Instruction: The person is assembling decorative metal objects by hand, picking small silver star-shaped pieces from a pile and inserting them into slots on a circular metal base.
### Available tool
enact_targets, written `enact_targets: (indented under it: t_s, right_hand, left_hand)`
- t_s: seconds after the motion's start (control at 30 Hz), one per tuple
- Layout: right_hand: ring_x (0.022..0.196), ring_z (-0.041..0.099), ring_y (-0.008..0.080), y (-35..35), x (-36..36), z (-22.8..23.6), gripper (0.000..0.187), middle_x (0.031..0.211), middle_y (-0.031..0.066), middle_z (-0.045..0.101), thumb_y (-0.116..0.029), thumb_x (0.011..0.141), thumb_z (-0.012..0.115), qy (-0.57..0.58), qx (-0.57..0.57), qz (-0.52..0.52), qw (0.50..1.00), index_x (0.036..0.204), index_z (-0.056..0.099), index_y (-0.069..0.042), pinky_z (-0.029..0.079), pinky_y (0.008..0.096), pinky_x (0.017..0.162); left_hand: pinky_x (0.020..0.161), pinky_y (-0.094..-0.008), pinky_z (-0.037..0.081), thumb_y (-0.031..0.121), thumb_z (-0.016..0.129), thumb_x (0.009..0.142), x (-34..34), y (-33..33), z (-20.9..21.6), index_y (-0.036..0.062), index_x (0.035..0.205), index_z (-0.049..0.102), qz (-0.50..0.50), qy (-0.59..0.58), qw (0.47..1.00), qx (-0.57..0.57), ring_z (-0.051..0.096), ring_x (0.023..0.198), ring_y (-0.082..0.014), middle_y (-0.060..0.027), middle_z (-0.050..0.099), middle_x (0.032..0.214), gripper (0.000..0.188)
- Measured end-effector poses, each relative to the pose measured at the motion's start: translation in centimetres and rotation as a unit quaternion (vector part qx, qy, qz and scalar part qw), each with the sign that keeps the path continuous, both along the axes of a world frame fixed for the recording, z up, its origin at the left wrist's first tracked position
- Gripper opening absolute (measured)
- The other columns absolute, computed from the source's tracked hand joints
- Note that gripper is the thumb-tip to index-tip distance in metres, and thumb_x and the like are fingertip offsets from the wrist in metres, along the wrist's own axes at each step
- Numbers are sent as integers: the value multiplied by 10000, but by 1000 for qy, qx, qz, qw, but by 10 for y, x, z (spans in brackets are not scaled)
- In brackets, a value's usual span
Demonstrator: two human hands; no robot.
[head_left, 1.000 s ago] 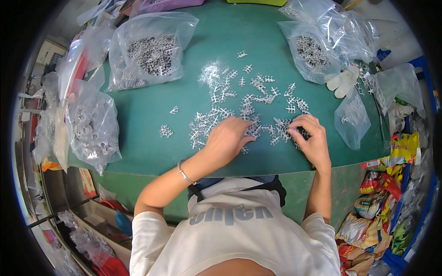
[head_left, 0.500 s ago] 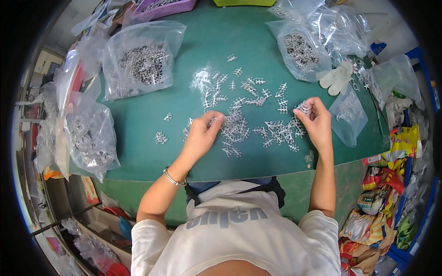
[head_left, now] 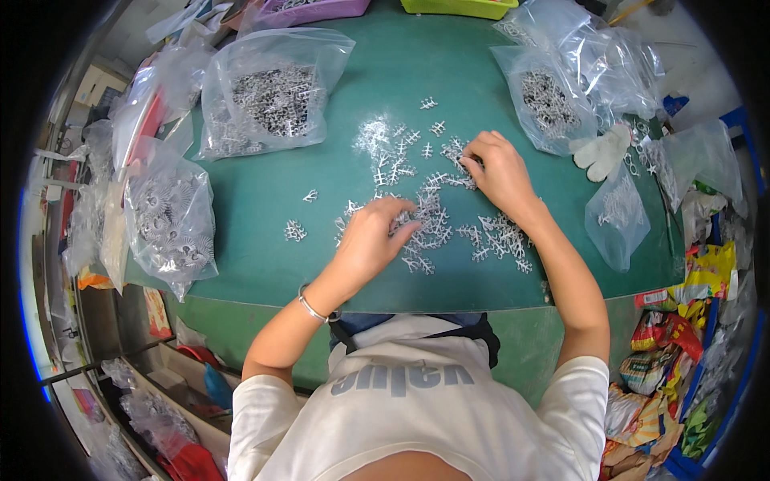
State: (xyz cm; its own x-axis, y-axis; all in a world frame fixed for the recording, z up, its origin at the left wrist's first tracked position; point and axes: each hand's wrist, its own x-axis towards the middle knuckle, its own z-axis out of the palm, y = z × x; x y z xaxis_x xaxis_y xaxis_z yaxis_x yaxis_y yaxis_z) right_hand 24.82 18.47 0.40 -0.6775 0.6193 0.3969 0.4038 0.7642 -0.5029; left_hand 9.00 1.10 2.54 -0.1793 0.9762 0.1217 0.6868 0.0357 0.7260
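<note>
Tabletop (head_left: 265,188) is finished in plain green. Branched pieces (head_left: 433,228) are seen in uniform silver-grey. Patch (head_left: 374,136) is speckled white. Plastic bag (head_left: 330,50) is left colourless, its contents mottled light and dark grey. One bin (head_left: 325,11) is coloured purple, another bin (head_left: 461,9) yellow-green. Glove (head_left: 601,152) is off-white. White shirt (head_left: 401,429) is printed with grey lettering. Bracelet (head_left: 311,306) is silver-toned. Packets (head_left: 654,329) are patterned red and yellow.
</note>
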Motion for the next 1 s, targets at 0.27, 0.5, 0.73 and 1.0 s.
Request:
enact_targets:
  t_s: [0.27,0.5,0.73,1.0]
  right_hand:
    - [530,486,125,-41,47,24,95,651,58,596,-85,807,628,46,-424,48,903,795,619,9,379,250,516]
    - [813,561,217,-59,31,44,111,855,79,619,-83,783,639,1,-302,91,949,855,632,1,442,311,691]
    - [1089,458,299,-55,0,13,467,1119,81,528,-156,657,753,-66,-38,192,978,1073,566,-55,324,425,940]
    - [865,529,274,-48,38,26,247,872,103,570,-48,687,696,-29,-107,46,993,883,548,-16,385,364,792]
  left_hand:
    - [596,-283,494,201,558,908,9,-13,4,15,1093,583,-2,-529,838,-136,562,640,-142,-55,625,850,263]
    - [653,-245,512,173,512,938,29,-29,-17,9,1080,564,-2,-743,614,-265,606,750,-131,-85,632,904,223]
    - [511,-199,373,123,616,873,27,-42,-10,33,967,600,-41,-569,777,-265,473,599,-49,-10,607,779,131]
    - [529,-288,424,72,714,746,3,-41,-9,50,1029,613,70,-105,992,6,501,548,-164,-68,590,694,301]
